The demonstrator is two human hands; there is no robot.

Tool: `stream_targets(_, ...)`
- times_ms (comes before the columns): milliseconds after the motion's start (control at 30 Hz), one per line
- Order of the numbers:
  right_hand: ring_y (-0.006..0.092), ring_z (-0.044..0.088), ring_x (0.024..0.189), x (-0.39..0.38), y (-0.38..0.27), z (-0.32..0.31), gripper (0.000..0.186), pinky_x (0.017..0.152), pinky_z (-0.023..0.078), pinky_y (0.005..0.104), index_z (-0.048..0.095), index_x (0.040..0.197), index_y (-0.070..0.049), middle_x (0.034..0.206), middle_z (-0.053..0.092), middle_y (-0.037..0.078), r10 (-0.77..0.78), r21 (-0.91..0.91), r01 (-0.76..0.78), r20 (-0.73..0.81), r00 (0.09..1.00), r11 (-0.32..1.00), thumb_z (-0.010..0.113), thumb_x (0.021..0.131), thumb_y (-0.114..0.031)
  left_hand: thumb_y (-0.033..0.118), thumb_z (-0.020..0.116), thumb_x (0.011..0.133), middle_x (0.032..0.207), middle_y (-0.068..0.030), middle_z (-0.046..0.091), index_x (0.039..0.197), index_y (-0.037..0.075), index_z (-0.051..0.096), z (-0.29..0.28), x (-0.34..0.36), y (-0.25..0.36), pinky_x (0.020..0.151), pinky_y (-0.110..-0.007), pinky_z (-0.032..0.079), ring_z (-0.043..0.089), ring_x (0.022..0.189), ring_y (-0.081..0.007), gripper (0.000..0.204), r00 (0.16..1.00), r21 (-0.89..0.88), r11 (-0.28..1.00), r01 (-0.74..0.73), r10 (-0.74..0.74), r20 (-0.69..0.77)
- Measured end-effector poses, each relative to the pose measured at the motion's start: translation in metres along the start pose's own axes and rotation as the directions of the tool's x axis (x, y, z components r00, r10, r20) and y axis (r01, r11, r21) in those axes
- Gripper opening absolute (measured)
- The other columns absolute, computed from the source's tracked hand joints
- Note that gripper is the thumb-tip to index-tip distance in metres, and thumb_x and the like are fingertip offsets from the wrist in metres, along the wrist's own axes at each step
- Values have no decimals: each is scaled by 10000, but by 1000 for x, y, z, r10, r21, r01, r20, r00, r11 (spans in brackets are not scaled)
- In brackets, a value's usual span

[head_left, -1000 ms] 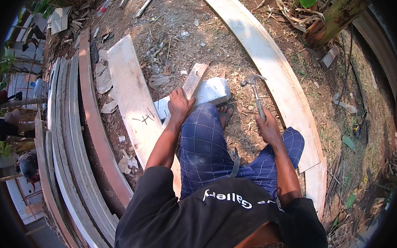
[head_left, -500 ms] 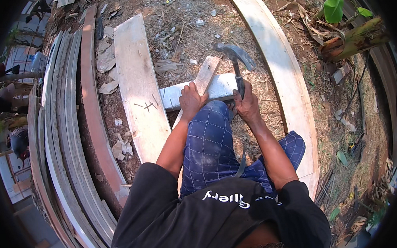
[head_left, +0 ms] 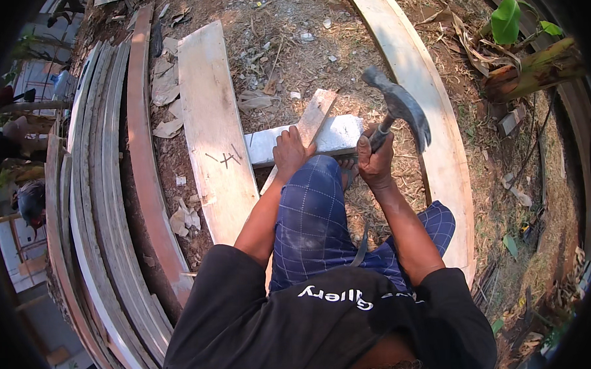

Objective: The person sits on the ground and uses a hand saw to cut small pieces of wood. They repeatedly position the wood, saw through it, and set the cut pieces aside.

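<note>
The left hand (head_left: 291,153) curls its fingers over a stick (head_left: 320,108) that slants past them across a block (head_left: 343,128). The right hand (head_left: 376,161) wraps its fingers closely round a hammer (head_left: 404,104), its head just beyond them. Left of both hands lies a plank (head_left: 209,89).

The block (head_left: 341,130) is white, the trousers (head_left: 313,200) white-checked navy.
</note>
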State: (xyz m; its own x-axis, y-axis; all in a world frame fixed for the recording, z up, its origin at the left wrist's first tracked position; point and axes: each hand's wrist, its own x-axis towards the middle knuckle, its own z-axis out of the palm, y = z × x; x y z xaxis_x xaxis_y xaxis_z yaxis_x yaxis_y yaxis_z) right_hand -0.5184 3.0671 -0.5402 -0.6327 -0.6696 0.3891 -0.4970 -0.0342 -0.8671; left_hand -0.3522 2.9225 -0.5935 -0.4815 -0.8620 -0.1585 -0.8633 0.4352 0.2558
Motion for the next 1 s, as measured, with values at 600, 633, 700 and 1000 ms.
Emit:
stream_targets(600,449,713,865,-40,47,8,401,740,546,490,547,1244,-14,929,700,278,284,-241,-215,302,910,946,602,1053,-363,448,823,805,1162,-189,589,1256,25,513,-17,-6,6,883,-525,530,597,1156,-390,691,995,-40,997,69,-66,74)
stream_targets(633,484,704,892,-39,47,6,412,755,542,509,553,1251,-17,940,700,294,389,-285,-296,370,844,912,594,1054,-377,442,824,805,1160,-190,590,1253,27,512,-16,-7,5,887,-525,528,596,1154,-392,686,996,-40,998,56,-53,75)
stream_targets(700,500,703,912,-23,36,8,441,769,539,522,564,1269,-23,935,704,294,425,-232,-357,435,794,905,581,1055,-409,430,827,805,1154,-192,592,1249,31,511,-13,-6,-7,894,-526,523,594,1151,-395,675,996,-31,998,54,-52,69)
stream_targets(1000,432,723,876,-11,-19,-4,409,732,552,465,501,1301,-36,951,694,248,136,35,-139,82,987,990,614,1058,-346,404,848,780,1111,-199,592,1160,43,518,-5,-10,-10,867,-541,521,601,1091,-408,620,999,-66,998,-8,6,-33)
